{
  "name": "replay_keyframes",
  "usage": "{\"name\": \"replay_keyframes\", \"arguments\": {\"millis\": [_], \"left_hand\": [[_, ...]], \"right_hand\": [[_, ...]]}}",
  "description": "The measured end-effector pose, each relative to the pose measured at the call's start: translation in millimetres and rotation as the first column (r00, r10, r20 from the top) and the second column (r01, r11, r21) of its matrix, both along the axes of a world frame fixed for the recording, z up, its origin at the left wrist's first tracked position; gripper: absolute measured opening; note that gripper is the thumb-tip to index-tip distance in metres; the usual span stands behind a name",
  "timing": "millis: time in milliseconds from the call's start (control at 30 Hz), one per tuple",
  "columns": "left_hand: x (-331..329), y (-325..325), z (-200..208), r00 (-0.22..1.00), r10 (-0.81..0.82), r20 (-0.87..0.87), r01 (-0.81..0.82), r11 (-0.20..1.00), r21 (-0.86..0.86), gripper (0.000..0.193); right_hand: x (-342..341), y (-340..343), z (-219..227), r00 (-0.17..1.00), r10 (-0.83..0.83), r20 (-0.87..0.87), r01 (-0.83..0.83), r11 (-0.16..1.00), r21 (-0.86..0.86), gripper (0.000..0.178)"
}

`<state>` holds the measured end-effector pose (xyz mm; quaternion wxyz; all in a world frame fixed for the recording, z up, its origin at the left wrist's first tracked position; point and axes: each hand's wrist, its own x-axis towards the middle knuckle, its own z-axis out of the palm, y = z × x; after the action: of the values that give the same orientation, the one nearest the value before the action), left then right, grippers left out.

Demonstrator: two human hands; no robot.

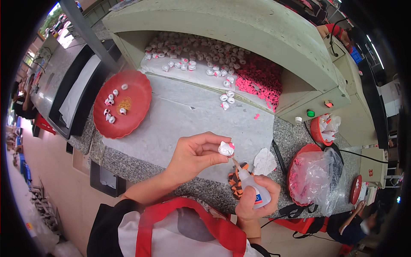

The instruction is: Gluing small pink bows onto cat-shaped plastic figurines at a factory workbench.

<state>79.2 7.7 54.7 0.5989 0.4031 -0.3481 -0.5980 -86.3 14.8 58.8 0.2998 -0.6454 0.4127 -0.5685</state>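
White-and-pink, a small cat-head piece (224,148) is sitting pinched in the nearly closed left grip (195,150); the right grip (250,212), wrapping around a translucent plastic squeeze bottle (251,182), is holding its nozzle (238,165) just below the piece. Left of both grips, a scalloped red plate (138,96) is carrying similar pieces (123,111).

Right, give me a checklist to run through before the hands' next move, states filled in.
1. Left hand grips the white cat-shaped piece: ok, pinched between thumb and fingers.
2. Right hand holds the squeeze bottle: ok, wrapped round its body.
3. Nozzle aimed at the piece: ok, just below it; contact, cannot tell.
4. Enough liquid in the bottle: cannot tell, hand and label cover much of it.
5. Room on the red plate: ok, only a few white pieces lie there.
6. All pink pieces inside the shelf: not ok, some lie on the pale sheet.
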Motion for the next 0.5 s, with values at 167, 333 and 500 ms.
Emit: {"name": "replay_keyframes", "arguments": {"millis": [167,333,500], "left_hand": [[-1.2,-0.5,-2.6,1.000,0.015,0.022,-0.014,0.999,-0.049,0.034],[-0.1,0.6,-5.0,0.998,0.036,0.059,-0.028,0.991,-0.127,0.034],[0.6,2.0,-4.5,0.995,0.050,0.083,-0.041,0.993,-0.115,0.032]], "right_hand": [[0.2,-3.5,-1.5,0.999,0.032,-0.010,-0.033,0.999,-0.034,0.027],[-1.3,-3.3,-1.9,0.993,0.109,-0.036,-0.110,0.993,-0.035,0.024],[-1.5,-1.9,8.4,0.990,0.118,-0.077,-0.121,0.992,-0.028,0.022]]}}
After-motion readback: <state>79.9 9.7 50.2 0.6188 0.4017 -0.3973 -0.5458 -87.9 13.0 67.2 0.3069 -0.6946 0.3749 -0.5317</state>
